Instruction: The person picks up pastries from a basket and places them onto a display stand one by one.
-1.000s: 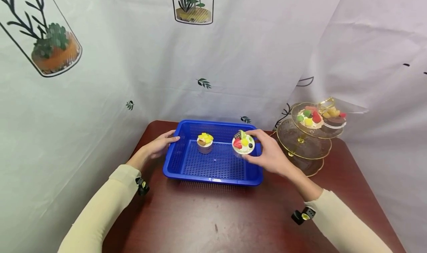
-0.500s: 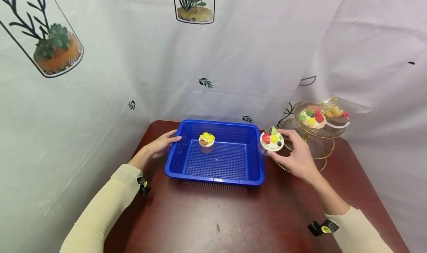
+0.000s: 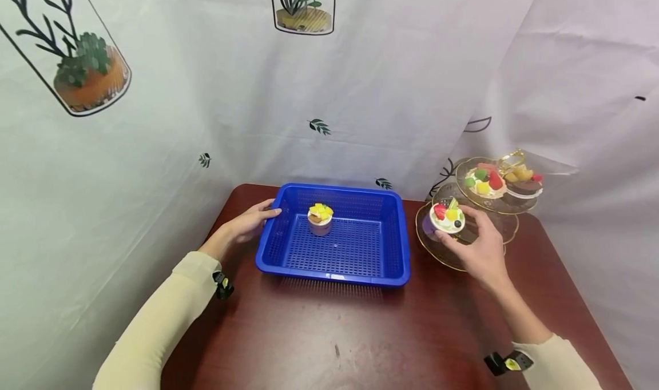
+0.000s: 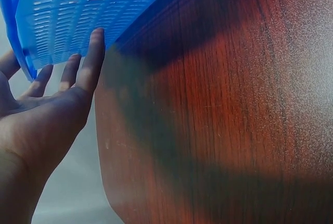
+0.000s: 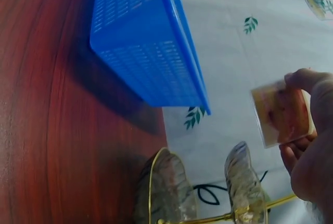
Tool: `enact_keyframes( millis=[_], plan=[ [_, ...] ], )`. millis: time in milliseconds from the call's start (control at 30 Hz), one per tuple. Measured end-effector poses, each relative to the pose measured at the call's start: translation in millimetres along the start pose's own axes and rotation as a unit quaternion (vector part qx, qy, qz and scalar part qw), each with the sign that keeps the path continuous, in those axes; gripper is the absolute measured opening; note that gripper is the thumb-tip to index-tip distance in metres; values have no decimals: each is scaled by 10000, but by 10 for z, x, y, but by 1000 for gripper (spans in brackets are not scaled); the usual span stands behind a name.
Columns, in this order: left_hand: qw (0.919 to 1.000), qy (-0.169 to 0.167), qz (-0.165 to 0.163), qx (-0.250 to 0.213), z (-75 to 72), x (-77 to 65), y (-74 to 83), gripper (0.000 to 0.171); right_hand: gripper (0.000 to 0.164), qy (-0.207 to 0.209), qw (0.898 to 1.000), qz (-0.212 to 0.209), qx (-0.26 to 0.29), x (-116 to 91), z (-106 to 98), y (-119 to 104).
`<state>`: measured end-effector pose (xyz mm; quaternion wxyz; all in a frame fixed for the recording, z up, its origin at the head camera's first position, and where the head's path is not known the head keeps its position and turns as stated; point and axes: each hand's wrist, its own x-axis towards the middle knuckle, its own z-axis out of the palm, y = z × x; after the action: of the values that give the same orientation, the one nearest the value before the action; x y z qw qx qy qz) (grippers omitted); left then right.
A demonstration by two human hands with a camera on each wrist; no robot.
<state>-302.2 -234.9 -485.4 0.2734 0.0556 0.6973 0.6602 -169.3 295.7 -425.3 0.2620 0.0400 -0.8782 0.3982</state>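
My right hand [image 3: 486,250] holds a clear dessert cup [image 3: 447,218] topped with cream, strawberry, kiwi and other fruit pieces, thumb on one side and fingers on the other. The cup is in the air, in front of the tiered stand [image 3: 507,230]; the right wrist view shows its layered side [image 5: 283,112]. On the left, my left hand [image 3: 249,223] grips the end of the blue plastic basket [image 3: 332,277], thumb over the rim and fingers against the outer wall [image 4: 78,21]. Inside the basket stands another dessert cup [image 3: 320,219] with yellow fruit cubes.
The gold-rimmed stand's top plate [image 3: 496,204] bears a fruit tart [image 3: 485,182] and a chocolate-coloured dessert [image 3: 524,185]. Both stand and basket rest on a dark red wooden table [image 3: 329,333]. Behind it hangs a white printed cloth [image 3: 360,92].
My right hand has carried the fruit-topped cup rightward, from above the basket's right end to the front of the tiered stand. The left hand stays at the basket's rim.
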Motion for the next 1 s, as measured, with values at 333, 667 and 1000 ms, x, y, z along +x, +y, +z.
enact_keyframes(
  millis=[333,667,1000],
  plan=[
    [10000,-25,14,-38,-10,2,-3,64,63,427,9972,611,22,59,24,151],
    [10000,30,16,-34,0,-14,2,64,63,661,9908,1179,91,143,97,233],
    [10000,20,-3,19,15,-39,8,64,68,797,9852,1514,4,231,99,212]
  ],
)
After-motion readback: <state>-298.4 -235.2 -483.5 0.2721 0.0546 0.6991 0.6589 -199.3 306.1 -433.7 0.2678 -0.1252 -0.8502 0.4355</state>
